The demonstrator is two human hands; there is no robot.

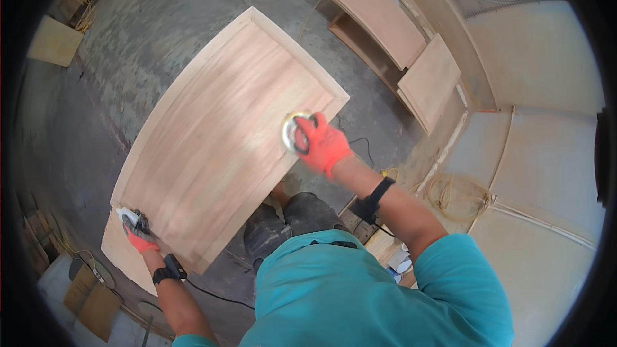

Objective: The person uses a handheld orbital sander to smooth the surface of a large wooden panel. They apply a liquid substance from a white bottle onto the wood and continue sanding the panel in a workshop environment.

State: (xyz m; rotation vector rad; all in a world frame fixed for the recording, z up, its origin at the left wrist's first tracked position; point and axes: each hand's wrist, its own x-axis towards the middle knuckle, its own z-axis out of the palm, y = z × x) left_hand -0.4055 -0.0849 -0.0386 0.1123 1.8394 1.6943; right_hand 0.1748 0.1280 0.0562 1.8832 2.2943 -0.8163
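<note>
A wooden door-like panel (212, 122) with a raised frame lies tilted across the middle in front of me. My right hand (319, 144), in a red glove with dark fingers, presses a round sanding disc (287, 133) against the panel's right part. The disc has a pale rim and is slightly blurred. At the panel's near left corner is my left hand (138, 230), in a matching glove. Its fingers are closed around a small white object (126, 214) whose kind I cannot make out.
Under the near left corner a wooden board (122, 254) sticks out. More wooden panels (379, 16) are stacked at the far right beside the wall, with another board (432, 80) next to them. A coiled hose (457, 196) lies at right. A black cable (222, 297) runs near my left forearm.
</note>
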